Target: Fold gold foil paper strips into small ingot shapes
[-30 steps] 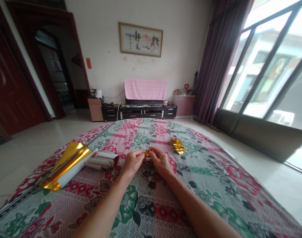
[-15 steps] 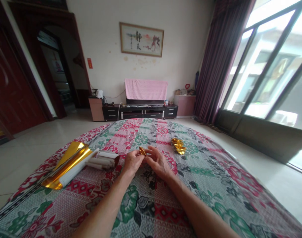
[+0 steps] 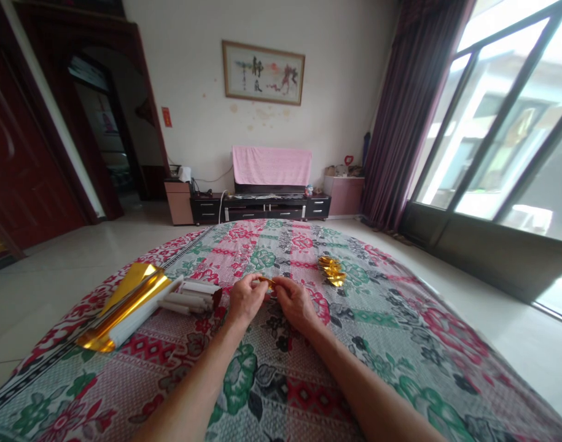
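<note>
Between my hands is a small piece of folded gold foil paper [image 3: 268,282], mostly covered by the fingers. My left hand [image 3: 247,302] pinches its left end, and my right hand [image 3: 295,302] pinches its right end. Both hands are over the middle of the patterned cloth [image 3: 262,380]. To the right lie several folded gold paper pieces [image 3: 332,271] in a short row. On the left rest gold foil sheets [image 3: 140,301], partly rolled, and beside them several white paper rolls [image 3: 193,297].
The flowered cloth covers a broad rounded surface. Beyond it stand a low black cabinet [image 3: 262,209] and something under a pink cloth [image 3: 271,164]. A purple curtain [image 3: 400,116] and large window panes are on the right, with a dark red door [image 3: 27,141] at left.
The gold paper has turned from upright to lying flatter and is more covered by the fingers. My right hand's fingers have closed in on its right end.
</note>
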The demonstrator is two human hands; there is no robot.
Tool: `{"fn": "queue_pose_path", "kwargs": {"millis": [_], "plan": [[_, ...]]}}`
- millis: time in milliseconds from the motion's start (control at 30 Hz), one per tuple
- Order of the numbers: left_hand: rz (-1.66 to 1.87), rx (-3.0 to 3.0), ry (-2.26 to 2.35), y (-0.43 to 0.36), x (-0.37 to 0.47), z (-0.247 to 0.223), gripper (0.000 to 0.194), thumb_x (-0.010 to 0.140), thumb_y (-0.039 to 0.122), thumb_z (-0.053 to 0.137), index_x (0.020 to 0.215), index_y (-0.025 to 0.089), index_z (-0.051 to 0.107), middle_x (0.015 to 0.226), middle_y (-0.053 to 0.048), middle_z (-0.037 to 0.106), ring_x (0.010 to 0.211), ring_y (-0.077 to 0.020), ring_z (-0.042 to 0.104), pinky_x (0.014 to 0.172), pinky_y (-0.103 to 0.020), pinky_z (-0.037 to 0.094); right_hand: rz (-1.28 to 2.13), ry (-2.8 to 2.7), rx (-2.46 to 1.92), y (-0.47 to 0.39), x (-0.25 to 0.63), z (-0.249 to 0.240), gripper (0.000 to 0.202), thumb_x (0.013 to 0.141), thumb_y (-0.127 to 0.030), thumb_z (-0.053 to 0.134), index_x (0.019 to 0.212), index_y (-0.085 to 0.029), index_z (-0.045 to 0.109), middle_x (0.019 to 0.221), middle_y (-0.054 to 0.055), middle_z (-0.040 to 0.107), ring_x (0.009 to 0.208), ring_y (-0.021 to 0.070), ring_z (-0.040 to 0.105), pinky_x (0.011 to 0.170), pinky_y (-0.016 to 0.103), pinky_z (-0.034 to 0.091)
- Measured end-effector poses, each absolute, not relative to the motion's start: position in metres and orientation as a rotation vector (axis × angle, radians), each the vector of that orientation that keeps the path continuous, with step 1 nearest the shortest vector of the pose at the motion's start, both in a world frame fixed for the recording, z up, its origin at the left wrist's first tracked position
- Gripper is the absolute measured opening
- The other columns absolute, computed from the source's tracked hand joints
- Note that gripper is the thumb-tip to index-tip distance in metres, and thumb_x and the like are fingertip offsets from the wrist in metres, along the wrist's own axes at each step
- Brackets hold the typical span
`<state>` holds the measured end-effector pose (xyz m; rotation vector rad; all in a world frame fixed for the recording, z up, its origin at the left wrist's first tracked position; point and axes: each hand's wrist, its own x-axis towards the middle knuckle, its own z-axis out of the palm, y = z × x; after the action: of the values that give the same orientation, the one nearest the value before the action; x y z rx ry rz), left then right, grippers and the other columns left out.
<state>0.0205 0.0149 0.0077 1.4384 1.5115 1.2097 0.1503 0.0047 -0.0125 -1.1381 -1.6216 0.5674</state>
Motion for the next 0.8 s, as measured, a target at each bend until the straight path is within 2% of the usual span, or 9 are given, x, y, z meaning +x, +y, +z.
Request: {"fn": "queue_pose_path", "kwargs": {"millis": [100,200,433,667,800], "plan": [[1.284,1.590,1.557,0.020,0.017,0.003,0.036,0.075,0.024,0.051,0.109,0.017,0.061,0.078,-0.004,0.071,0.069,-0.0135,0.067,0.061,-0.019,0.050,0.593,-1.595,-1.164,0.005,0.150,-0.013,0.029,0.081,-0.030,0.044,0.095,-0.018,0.066,0.075,0.001,0.068,0.064,0.0146,0.059,0.059,0.023,0.046],[1.278,1.634,1.523,0.020,0.017,0.002,0.031,0.076,0.021,0.049,0.101,0.016,0.065,0.080,-0.006,0.072,0.071,-0.0146,0.067,0.064,-0.022,0.052,0.589,-1.570,-1.191,0.004,0.150,-0.011,0.030,0.081,-0.031,0.044,0.096,-0.017,0.066,0.073,0.002,0.067,0.064,0.0148,0.059,0.060,0.024,0.046],[1.265,1.519,1.387,0.015,0.019,0.007,0.032,0.078,0.023,0.047,0.102,0.012,0.065,0.080,-0.007,0.072,0.064,-0.0154,0.067,0.052,-0.022,0.052,0.725,-1.445,-1.178,0.005,0.153,-0.010,0.037,0.079,-0.036,0.049,0.102,-0.012,0.063,0.081,0.006,0.068,0.067,0.0162,0.061,0.058,0.025,0.048],[1.272,1.566,1.487,0.018,0.019,0.004,0.031,0.077,0.021,0.049,0.103,0.014,0.066,0.090,-0.008,0.071,0.067,-0.0144,0.067,0.055,-0.021,0.052,0.731,-1.453,-1.166,0.011,0.153,-0.019,0.038,0.080,-0.041,0.046,0.102,-0.017,0.065,0.073,0.003,0.068,0.059,0.0157,0.060,0.055,0.025,0.050],[1.233,1.542,1.474,0.016,0.020,0.006,0.029,0.078,0.020,0.049,0.101,0.015,0.066,0.084,-0.006,0.072,0.062,-0.0127,0.066,0.051,-0.019,0.051,0.707,-1.453,-1.162,0.011,0.152,-0.019,0.038,0.081,-0.039,0.045,0.103,-0.017,0.065,0.073,0.003,0.068,0.060,0.0163,0.061,0.055,0.025,0.051]]}}
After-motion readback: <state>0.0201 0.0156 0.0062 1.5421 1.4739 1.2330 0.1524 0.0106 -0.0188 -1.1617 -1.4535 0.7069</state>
